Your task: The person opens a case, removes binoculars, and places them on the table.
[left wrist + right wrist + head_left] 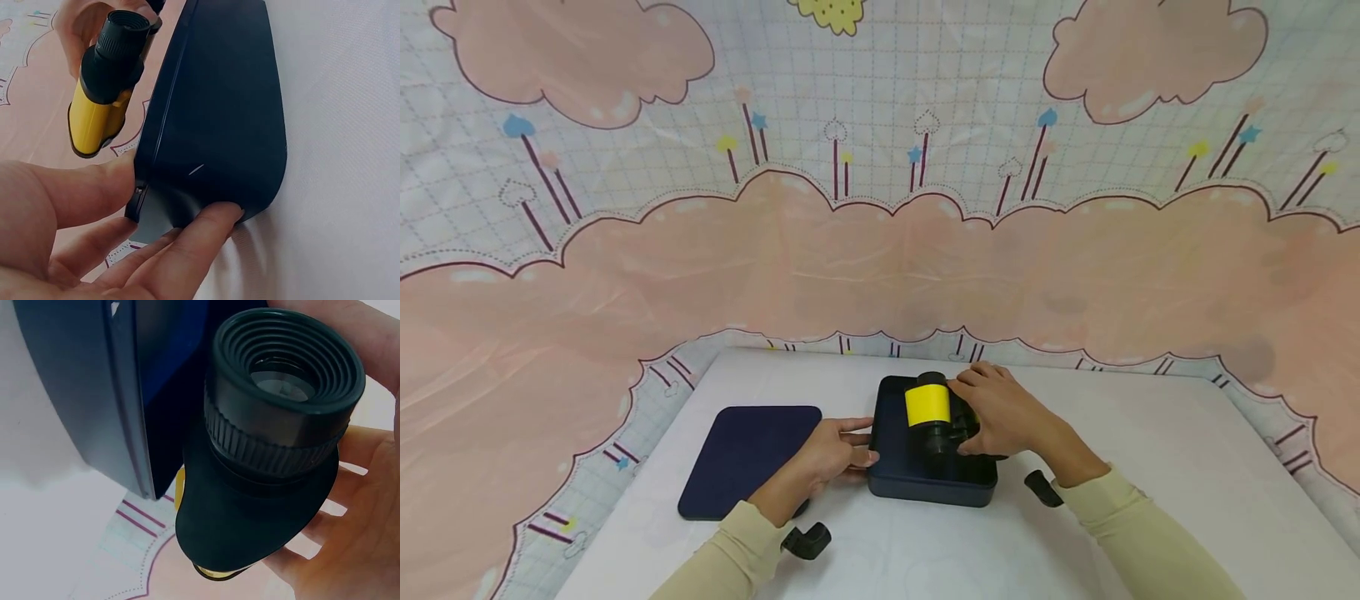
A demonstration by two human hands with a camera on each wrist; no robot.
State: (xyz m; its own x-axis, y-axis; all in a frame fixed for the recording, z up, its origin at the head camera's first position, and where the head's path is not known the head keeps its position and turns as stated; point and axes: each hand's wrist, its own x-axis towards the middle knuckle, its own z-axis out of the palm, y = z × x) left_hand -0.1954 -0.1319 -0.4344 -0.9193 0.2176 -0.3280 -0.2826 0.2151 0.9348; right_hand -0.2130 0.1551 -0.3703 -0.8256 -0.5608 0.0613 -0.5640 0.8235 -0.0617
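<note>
A pair of yellow-and-black binoculars (928, 405) is in my right hand (1003, 408), which grips it from the right side, over the dark navy box (932, 490). One eyepiece (287, 381) faces the right wrist camera, and the right hand hides much of the far barrel. My left hand (835, 450) touches the left wall of the box with fairly straight fingers. In the left wrist view its thumb (94, 190) lies at the box's rim, and another fingertip (222, 215) rests against the outer wall.
A flat dark navy lid (748, 458) lies on the white table (925, 554) left of the box, partly behind the left hand. Black wrist mounts (807, 542) sit at both cuffs. A printed cloth (880, 267) with clouds hangs behind the table.
</note>
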